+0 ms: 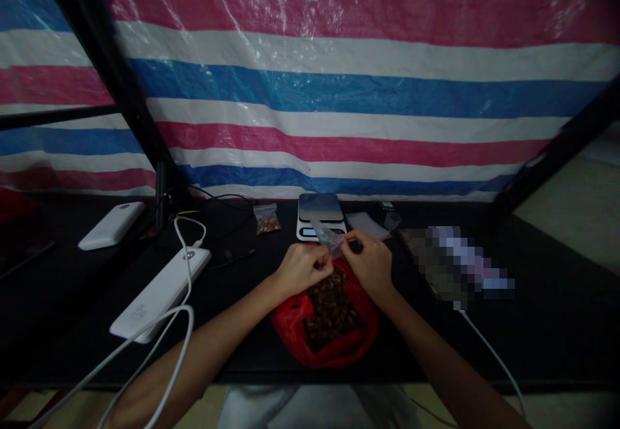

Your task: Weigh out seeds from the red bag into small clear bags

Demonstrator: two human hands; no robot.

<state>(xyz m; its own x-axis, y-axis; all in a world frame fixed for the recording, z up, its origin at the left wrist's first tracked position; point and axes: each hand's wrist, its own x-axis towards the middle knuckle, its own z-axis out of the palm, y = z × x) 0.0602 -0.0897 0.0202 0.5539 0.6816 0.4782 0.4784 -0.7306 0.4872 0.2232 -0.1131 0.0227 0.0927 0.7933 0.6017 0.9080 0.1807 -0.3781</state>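
A small clear plastic bag is pinched in the fingertips of my right hand. My left hand is closed at the bag's lower left edge, with thumb and index finger pressed together. Under both hands sits an open red plastic bag, its rim rolled down around a heap of small brown pieces that look like nuts or beans. Just behind the clear bag stands a white kitchen scale with a lit display. The clear bag overlaps the scale's front edge.
A filled small zip bag lies left of the scale. Flat clear bags and a small clear cup are to its right. White power banks with cables lie left; a blurred phone-like item lies right. Striped sheeting hangs behind.
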